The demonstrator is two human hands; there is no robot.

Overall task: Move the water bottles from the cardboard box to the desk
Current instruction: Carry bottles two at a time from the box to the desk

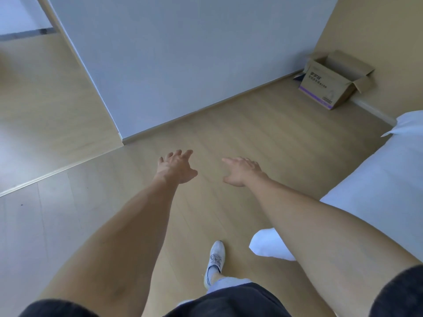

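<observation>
An open cardboard box (pixel 329 86) with purple print stands on the wooden floor in the far right corner, against the tan wall. Its flaps are up and its inside is hidden from here, so no water bottles show. My left hand (pixel 177 167) and my right hand (pixel 241 171) are stretched out in front of me above the floor, fingers spread and relaxed, holding nothing. Both are well short of the box. No desk is in view.
A white wall panel (pixel 183 60) runs diagonally from upper left to the box corner. A bed with white sheets (pixel 377 179) fills the right side. My white shoe (pixel 215 259) is on the wooden floor (pixel 251 129), which stretches from me to the box.
</observation>
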